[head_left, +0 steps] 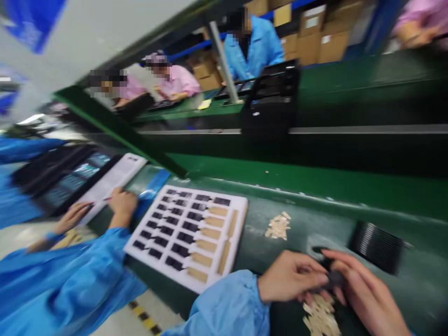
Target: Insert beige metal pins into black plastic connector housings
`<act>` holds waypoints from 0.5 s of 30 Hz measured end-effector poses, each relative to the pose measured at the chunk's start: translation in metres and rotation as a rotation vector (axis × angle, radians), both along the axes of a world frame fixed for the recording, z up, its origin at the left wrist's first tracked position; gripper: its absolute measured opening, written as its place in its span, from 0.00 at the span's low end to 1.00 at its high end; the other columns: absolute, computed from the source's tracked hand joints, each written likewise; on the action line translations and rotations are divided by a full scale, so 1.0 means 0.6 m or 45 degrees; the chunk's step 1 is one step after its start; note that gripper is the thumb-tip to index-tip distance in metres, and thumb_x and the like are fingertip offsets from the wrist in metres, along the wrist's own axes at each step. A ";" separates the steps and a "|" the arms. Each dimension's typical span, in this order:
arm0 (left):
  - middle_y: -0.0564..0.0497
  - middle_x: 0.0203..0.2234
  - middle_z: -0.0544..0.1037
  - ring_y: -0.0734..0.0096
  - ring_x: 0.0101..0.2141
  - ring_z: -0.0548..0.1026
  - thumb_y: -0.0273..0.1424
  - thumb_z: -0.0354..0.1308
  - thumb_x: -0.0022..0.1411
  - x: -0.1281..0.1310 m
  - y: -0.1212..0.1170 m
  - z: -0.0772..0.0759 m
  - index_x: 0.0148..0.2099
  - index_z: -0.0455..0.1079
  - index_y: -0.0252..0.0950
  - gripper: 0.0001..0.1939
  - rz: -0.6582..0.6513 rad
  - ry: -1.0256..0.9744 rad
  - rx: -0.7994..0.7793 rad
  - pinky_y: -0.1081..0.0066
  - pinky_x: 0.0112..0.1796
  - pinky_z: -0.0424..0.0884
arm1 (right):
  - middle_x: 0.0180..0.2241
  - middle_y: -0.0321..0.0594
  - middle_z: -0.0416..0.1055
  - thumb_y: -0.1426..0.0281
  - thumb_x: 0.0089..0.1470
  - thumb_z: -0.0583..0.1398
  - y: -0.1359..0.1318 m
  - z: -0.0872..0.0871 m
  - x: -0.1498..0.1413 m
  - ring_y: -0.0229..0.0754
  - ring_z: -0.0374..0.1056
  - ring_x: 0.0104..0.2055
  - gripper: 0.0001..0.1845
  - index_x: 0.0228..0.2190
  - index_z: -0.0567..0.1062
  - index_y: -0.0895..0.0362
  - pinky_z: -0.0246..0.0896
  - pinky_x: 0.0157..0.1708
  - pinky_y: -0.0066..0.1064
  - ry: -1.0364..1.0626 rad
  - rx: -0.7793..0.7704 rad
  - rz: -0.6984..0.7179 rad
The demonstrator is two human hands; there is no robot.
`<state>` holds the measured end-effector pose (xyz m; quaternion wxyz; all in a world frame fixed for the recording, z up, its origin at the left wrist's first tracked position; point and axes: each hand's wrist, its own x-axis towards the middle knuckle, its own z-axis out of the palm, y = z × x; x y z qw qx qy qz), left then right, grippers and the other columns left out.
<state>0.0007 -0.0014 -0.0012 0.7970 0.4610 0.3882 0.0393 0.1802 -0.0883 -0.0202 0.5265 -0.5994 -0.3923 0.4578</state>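
My left hand and my right hand meet over the green bench at the lower right. Between their closed fingers is a small dark piece, blurred, its exact kind unclear. Below the fingertips lies a pile of small pale, flat pieces, partly covered by my hands. A smaller heap of similar pale pieces sits farther back. To the right of my hands rests a black ribbed block. Left of them lies a white tray with rows of black pieces and tan strips in its slots.
At left, a co-worker's hands in blue sleeves work by another white tray. A green slanted beam rises beyond my tray. Black trays stand on the line behind, with several people seated across it.
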 end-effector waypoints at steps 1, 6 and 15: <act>0.48 0.29 0.79 0.80 0.19 0.70 0.59 0.67 0.52 -0.001 0.004 0.000 0.50 0.76 0.30 0.38 0.041 0.031 0.058 0.78 0.21 0.63 | 0.26 0.36 0.70 0.49 0.65 0.57 -0.004 0.002 -0.005 0.39 0.66 0.22 0.25 0.51 0.76 0.55 0.65 0.23 0.31 0.077 -0.033 0.013; 0.48 0.28 0.80 0.83 0.18 0.65 0.52 0.64 0.58 0.009 0.069 0.019 0.45 0.77 0.30 0.28 0.324 0.126 0.458 0.80 0.19 0.57 | 0.25 0.32 0.67 0.49 0.65 0.58 0.030 0.003 -0.020 0.36 0.63 0.21 0.29 0.58 0.68 0.55 0.60 0.20 0.28 0.314 0.078 -0.059; 0.37 0.65 0.68 0.60 0.54 0.78 0.41 0.65 0.64 0.093 0.118 0.006 0.66 0.64 0.37 0.32 0.489 -0.263 0.572 0.60 0.57 0.73 | 0.24 0.30 0.66 0.48 0.62 0.57 0.032 0.012 -0.020 0.34 0.62 0.18 0.29 0.52 0.71 0.57 0.57 0.17 0.25 0.198 0.150 -0.062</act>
